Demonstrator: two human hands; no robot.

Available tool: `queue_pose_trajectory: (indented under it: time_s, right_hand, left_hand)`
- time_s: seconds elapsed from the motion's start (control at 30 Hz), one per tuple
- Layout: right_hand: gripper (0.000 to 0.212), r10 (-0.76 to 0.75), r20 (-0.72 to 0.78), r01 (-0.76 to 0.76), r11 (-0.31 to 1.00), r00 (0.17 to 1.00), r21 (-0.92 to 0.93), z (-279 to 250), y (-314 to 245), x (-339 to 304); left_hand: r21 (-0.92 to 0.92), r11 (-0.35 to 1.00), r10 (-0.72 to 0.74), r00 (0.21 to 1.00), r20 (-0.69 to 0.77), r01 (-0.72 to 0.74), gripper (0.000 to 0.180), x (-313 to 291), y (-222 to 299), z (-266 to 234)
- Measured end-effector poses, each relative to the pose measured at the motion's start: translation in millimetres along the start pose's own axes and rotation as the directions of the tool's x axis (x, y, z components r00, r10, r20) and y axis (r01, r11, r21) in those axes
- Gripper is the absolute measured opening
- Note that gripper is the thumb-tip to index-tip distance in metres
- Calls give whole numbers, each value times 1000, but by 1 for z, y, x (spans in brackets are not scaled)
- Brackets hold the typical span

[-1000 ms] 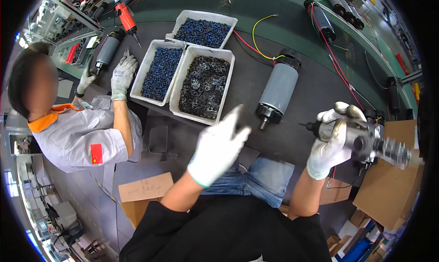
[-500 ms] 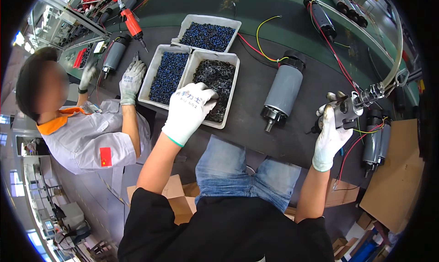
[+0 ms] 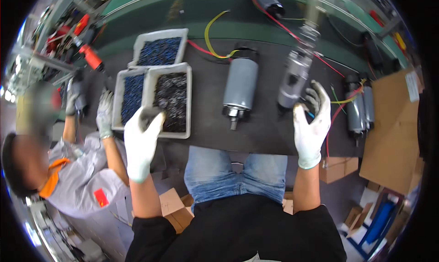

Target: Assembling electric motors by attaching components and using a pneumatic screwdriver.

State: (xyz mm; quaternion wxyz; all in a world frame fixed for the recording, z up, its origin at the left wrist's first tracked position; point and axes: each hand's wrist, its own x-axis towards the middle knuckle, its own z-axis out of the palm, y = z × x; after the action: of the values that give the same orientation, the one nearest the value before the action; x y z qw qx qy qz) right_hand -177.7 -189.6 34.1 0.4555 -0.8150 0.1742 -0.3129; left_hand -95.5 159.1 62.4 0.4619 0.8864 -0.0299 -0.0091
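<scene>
Grey motor: lies on the dark worktop [image 3: 208, 125] between the two hands, farther from the body than either wrist; neither hand touches it.
Motor's long axis: runs almost straight away from the person, the far end leaning slightly right; the shaft [image 3: 233, 123] points back toward the lap, the yellow wire [image 3: 209, 35] leaves the far end.
Left hand [image 3: 141, 145]: left of the shaft, at the near left corner of the tray of black rings [image 3: 188, 102]; thumb and fingers curl toward each other, and whether a ring sits between them cannot be told.
Right hand [image 3: 313, 131]: right of the shaft, the nearer hand to the motor; its thumb and fingers stand apart, with something small, dark and blue in the gap, too blurred to tell if gripped.
Grey tool [image 3: 296, 72]: tilted, its lower end just beside the right thumb, between that hand and the motor; contact is unclear.
Blue-filled trays: one left of the rings [image 3: 170, 97], one beyond them.
Wired motors [image 3: 355, 110]: right of the right hand, near the cardboard [image 3: 391, 134].
</scene>
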Motion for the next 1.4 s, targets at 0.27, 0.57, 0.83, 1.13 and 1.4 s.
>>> queue_pose_trajectory:
  time_s: [0.27,0.57,0.83,1.13,1.4]
  right_hand:
    - [31,-155,162,224,701,975,-677,-37,64,-42]
    - [22,-331,388,395,914,860,-96,-78,85,-31]
    - [31,-465,560,539,841,685,39,-82,92,-30]
    - [31,-461,603,570,822,651,13,-80,91,-29]
    - [32,-467,635,664,742,616,-99,-75,81,-28]
  left_hand:
    - [-574,696,-50,826,561,432,14,-79,57,129]
    - [-668,552,28,790,613,499,8,-69,29,215]
    - [-614,583,-11,761,648,532,9,-69,39,210]
    - [-596,579,-11,736,677,557,12,-69,38,209]
    - [-558,613,-34,724,689,560,11,-67,40,207]
